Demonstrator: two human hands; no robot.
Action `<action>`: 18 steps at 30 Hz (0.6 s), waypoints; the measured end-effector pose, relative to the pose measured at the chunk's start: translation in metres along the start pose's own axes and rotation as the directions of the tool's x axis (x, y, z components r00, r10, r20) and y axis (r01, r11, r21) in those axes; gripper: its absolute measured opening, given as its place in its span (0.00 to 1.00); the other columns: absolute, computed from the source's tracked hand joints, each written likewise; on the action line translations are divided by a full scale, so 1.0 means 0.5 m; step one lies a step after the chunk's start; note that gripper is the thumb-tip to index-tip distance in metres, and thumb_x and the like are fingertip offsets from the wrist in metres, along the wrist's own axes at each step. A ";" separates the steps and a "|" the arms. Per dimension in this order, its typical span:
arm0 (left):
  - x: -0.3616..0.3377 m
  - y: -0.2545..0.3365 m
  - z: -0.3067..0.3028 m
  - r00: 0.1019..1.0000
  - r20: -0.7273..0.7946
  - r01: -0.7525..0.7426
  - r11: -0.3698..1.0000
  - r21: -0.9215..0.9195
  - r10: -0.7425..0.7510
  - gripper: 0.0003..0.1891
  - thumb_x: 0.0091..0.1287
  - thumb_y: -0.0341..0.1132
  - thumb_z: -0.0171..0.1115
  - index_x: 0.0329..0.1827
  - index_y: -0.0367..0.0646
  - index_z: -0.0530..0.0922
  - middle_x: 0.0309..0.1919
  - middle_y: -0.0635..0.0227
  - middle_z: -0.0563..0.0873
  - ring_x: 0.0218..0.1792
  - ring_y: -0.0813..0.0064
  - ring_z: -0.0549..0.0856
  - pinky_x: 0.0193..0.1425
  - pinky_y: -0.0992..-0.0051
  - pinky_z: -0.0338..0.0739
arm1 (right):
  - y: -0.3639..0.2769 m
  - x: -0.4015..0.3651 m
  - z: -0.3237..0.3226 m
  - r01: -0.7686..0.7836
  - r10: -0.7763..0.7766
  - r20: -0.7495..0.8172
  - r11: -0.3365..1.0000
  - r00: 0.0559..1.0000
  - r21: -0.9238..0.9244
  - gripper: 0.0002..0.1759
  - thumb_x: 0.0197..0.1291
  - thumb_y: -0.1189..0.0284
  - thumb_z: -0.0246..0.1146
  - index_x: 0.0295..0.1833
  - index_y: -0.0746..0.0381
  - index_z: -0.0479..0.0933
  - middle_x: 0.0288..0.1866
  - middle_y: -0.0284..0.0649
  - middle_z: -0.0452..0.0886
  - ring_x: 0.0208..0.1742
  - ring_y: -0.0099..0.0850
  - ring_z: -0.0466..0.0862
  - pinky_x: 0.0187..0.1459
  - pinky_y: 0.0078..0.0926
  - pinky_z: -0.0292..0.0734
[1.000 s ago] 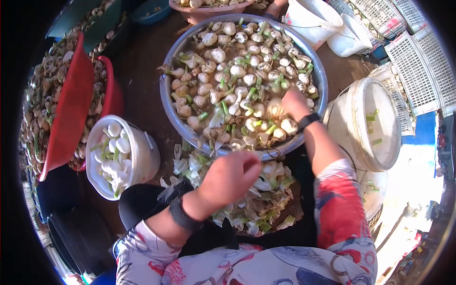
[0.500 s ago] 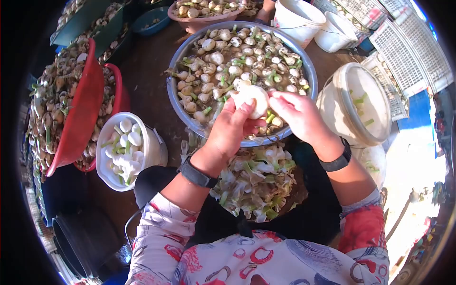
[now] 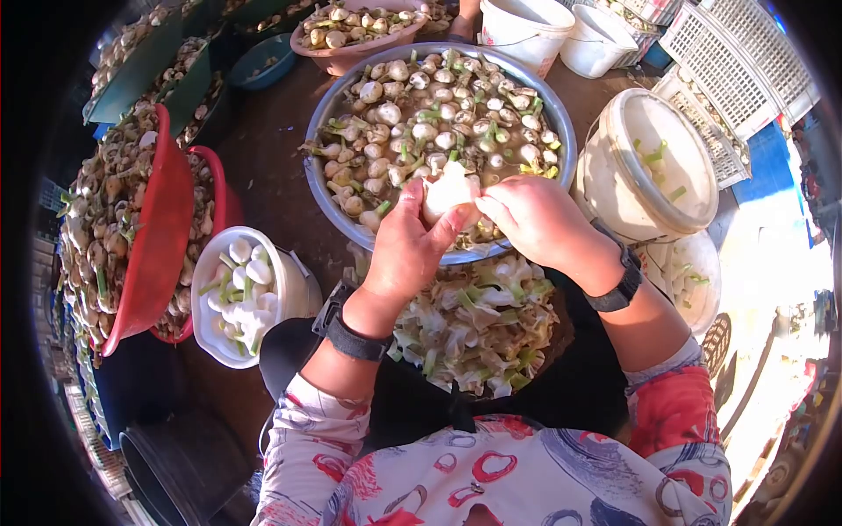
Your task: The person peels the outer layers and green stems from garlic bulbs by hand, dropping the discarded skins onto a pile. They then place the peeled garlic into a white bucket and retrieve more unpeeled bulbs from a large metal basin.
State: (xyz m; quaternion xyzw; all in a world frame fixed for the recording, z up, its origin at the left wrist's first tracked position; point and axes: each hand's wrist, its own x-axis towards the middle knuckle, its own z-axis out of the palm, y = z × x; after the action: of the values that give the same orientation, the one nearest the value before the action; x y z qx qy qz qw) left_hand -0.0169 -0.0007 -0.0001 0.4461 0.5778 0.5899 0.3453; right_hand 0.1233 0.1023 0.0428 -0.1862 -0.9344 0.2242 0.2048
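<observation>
My left hand (image 3: 405,250) is closed around a large white garlic bulb (image 3: 447,195), thumb along its near side. My right hand (image 3: 548,223) has its fingers pinched at the bulb's right edge, on its outer skin; the fingertips partly hide that spot. Both hands are over the near rim of a blue-grey basin (image 3: 317,188), where many dirty garlic bulbs (image 3: 377,149) with cut green stems lie in brownish water. Below the hands, a heap of peeled garlic skins (image 3: 478,324) lies between my legs.
At left stands a white bucket (image 3: 303,289) of clean peeled bulbs, beside red basins (image 3: 162,237) piled with unpeeled garlic. Lidded white bucket (image 3: 605,167) stands at right. White buckets (image 3: 526,31), a pink basin (image 3: 360,51) and plastic crates (image 3: 745,61) are behind. A black bucket (image 3: 189,465) is lower left.
The right fingers have moved in against the bulb's side and pinch there. The bulb has shifted slightly lower and left in the left hand. The view has shifted slightly.
</observation>
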 end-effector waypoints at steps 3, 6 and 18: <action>0.000 -0.011 -0.008 1.000 -0.002 0.005 0.998 0.055 -0.005 0.25 0.57 0.41 0.62 0.50 0.31 0.66 0.35 0.58 0.81 0.37 0.73 0.80 0.43 0.76 0.73 | 0.005 0.003 0.000 0.064 -0.065 0.047 0.998 0.997 0.024 0.13 0.56 0.69 0.52 0.23 0.65 0.71 0.19 0.48 0.73 0.24 0.46 0.75 0.27 0.40 0.68; -0.002 0.000 -0.011 1.000 -0.010 0.010 0.976 0.216 -0.008 0.27 0.55 0.44 0.63 0.49 0.30 0.67 0.34 0.56 0.81 0.36 0.71 0.81 0.42 0.76 0.73 | 0.009 0.001 0.005 0.100 -0.099 0.060 0.995 0.993 -0.004 0.14 0.55 0.69 0.52 0.21 0.65 0.71 0.18 0.48 0.72 0.23 0.46 0.74 0.27 0.41 0.68; 0.016 0.044 -0.050 0.953 0.289 0.238 0.805 -0.544 -0.086 0.23 0.56 0.46 0.57 0.49 0.39 0.69 0.35 0.68 0.79 0.31 0.80 0.78 0.31 0.80 0.74 | 0.085 -0.002 0.016 -0.218 0.218 0.049 0.976 0.975 0.000 0.16 0.51 0.64 0.54 0.23 0.65 0.77 0.22 0.48 0.76 0.24 0.46 0.77 0.30 0.38 0.71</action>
State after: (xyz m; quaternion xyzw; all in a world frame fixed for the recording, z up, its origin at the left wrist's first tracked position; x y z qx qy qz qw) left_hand -0.0407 -0.0047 0.0244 0.3411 0.3615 0.6430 0.5827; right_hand 0.1315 0.1345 0.0149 -0.2816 -0.9124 0.2522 0.1566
